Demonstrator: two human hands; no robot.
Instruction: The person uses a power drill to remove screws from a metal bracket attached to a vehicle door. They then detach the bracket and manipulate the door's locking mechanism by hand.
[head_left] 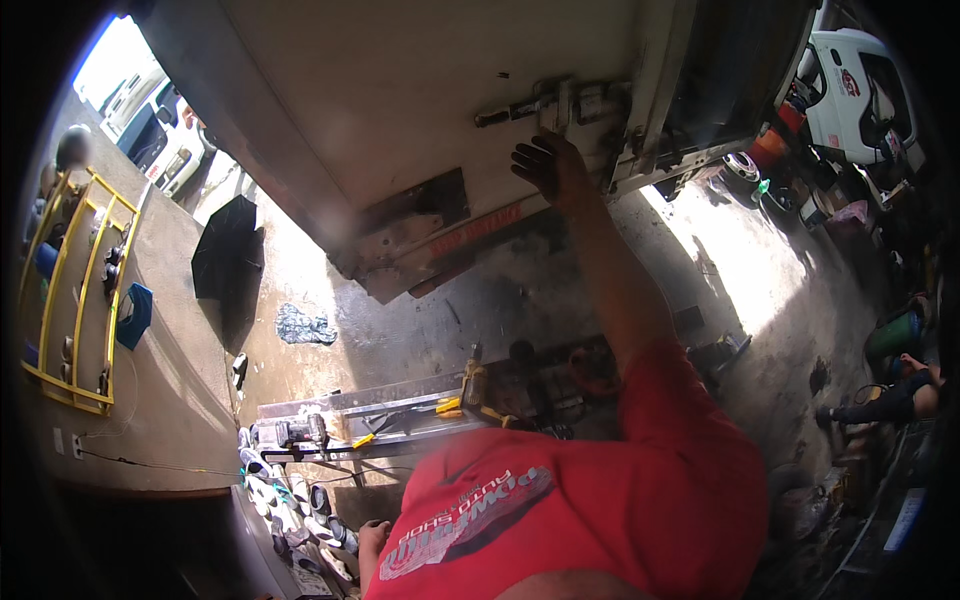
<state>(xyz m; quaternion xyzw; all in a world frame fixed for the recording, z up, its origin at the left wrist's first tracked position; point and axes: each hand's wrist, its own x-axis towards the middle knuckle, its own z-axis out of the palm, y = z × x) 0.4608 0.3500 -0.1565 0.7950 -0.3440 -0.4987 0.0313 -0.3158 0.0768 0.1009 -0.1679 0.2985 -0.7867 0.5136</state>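
Note:
My right arm in a red sleeve reaches up to the big pale panel of a vehicle body. There my right hand, dark in shadow, is open with its fingers apart and pointing left. Just above it sits a metal latch with a bar sticking out to the left; whether the fingertips touch it I cannot tell. My left hand hangs low beside the red shirt, mostly hidden by it, so its fingers do not show clearly. A dark patch marks the panel's lower part.
A low bench in front of me carries a cordless drill, yellow-handled tools and a bottle. Shoes lie at its left end. A yellow rack and a black umbrella are left. Clutter and another person's arm are right.

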